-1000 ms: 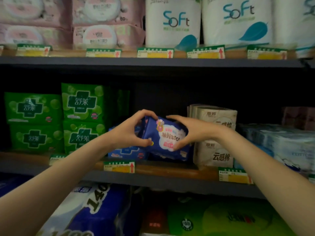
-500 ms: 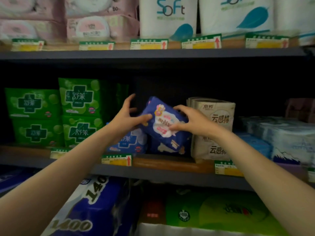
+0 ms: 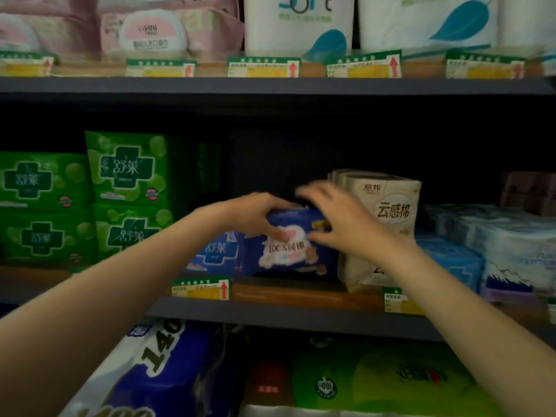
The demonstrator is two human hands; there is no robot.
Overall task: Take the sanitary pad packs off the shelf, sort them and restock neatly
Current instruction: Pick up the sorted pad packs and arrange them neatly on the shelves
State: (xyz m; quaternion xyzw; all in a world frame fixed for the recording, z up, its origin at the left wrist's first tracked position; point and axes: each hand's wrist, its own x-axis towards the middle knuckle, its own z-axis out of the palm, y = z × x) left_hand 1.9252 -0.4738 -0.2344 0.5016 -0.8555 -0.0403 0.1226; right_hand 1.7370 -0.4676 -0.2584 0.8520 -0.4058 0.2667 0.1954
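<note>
Both hands are working the dark blue pad pack (image 3: 288, 248) sitting on the middle shelf (image 3: 301, 308): the left hand (image 3: 255, 215) is gripping its top edge, the right hand (image 3: 340, 224) is blurred, so I cannot tell its grip. It is looking light, soft and slick-wrapped, best held by the ends. Room is tight, with the beige pack (image 3: 388, 206) touching its right side and a blue pack (image 3: 216, 251) just left, open space only above.
</note>
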